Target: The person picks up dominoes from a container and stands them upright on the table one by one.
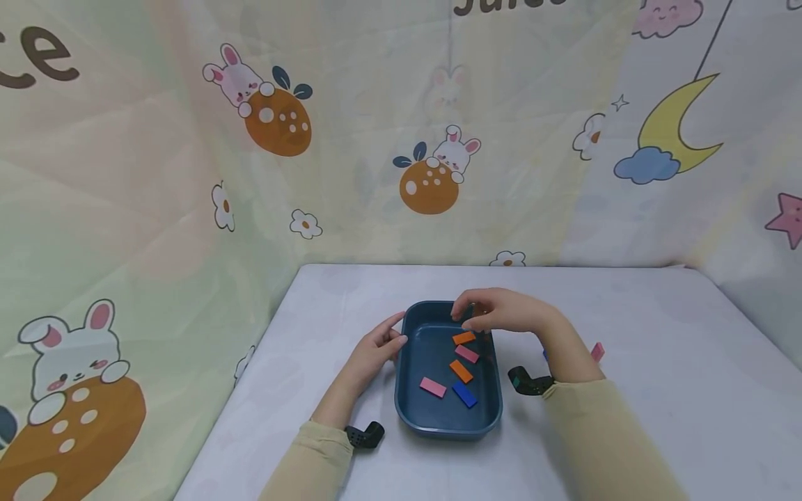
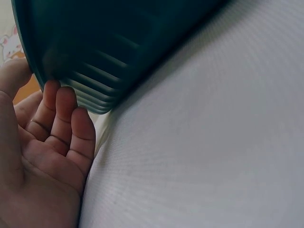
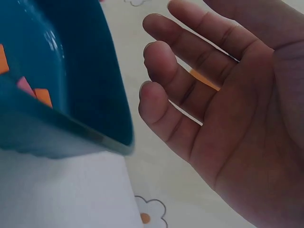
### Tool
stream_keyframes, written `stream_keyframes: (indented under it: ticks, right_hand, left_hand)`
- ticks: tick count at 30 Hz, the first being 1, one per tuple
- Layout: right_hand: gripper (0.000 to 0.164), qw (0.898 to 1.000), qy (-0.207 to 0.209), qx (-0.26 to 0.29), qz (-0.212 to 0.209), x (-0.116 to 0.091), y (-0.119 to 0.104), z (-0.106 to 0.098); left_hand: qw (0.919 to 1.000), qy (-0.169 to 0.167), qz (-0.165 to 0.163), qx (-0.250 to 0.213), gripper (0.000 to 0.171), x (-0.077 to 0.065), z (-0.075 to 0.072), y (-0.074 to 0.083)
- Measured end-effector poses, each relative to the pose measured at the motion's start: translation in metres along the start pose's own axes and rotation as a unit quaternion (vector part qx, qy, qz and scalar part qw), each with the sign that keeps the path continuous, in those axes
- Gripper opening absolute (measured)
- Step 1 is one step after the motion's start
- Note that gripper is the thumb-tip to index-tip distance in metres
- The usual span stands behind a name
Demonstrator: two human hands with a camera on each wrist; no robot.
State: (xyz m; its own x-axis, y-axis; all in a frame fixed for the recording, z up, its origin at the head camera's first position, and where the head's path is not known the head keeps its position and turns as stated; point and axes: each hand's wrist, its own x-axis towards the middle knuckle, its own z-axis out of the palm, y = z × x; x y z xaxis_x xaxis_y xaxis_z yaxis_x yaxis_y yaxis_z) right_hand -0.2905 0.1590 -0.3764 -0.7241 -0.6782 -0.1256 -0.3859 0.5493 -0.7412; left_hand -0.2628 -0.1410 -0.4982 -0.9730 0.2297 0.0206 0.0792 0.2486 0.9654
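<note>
A dark blue plastic basket with slotted sides stands on the table. On its floor lie small flat blocks: an orange block, a pink block, a blue block and others. At the left side, my left hand touches the basket with thumb and fingertips, the fingers loosely bent against the slotted wall. My right hand hovers over the far right corner, fingers spread and loosely bent. Nothing shows in its palm in the right wrist view; its thumb tip is cut off there.
Right of the basket, a pink block and a blue block lie on the white table, partly hidden by my right forearm. A cloth printed with rabbits and oranges hangs behind the table and along its left.
</note>
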Motion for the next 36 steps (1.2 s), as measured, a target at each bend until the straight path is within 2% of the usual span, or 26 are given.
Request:
stream_keyframes:
  ticks: [7, 11, 15, 21, 30, 36]
  right_hand:
    - [0.022, 0.999, -0.02, -0.028, -0.003, 0.021, -0.005, 0.014]
    - [0.023, 0.999, -0.043, -0.006, -0.013, 0.03, -0.007, 0.022]
    - [0.025, 0.997, -0.069, 0.012, -0.006, 0.039, -0.01, 0.031]
    - [0.031, 0.994, -0.112, -0.009, 0.007, 0.055, -0.015, 0.045]
    - [0.012, 0.987, -0.147, -0.041, 0.052, 0.062, -0.01, 0.064]
    - [0.023, 0.977, -0.166, -0.078, 0.112, 0.061, -0.012, 0.073]
  left_hand:
    - [1.0, 0.0, -0.003, -0.009, 0.053, 0.0, -0.001, 0.0]
    - [0.9999, -0.005, 0.0, -0.01, 0.052, 0.0, -0.001, 0.0]
    - [1.0, -0.006, 0.001, -0.005, 0.052, 0.0, -0.001, -0.001]
    - [1.0, -0.008, 0.0, -0.003, 0.055, 0.001, -0.001, -0.002]
    - [0.9998, -0.015, 0.008, -0.014, 0.054, 0.001, 0.0, -0.001]
    - [0.9997, -0.011, 0.009, -0.02, 0.055, 0.001, -0.002, -0.002]
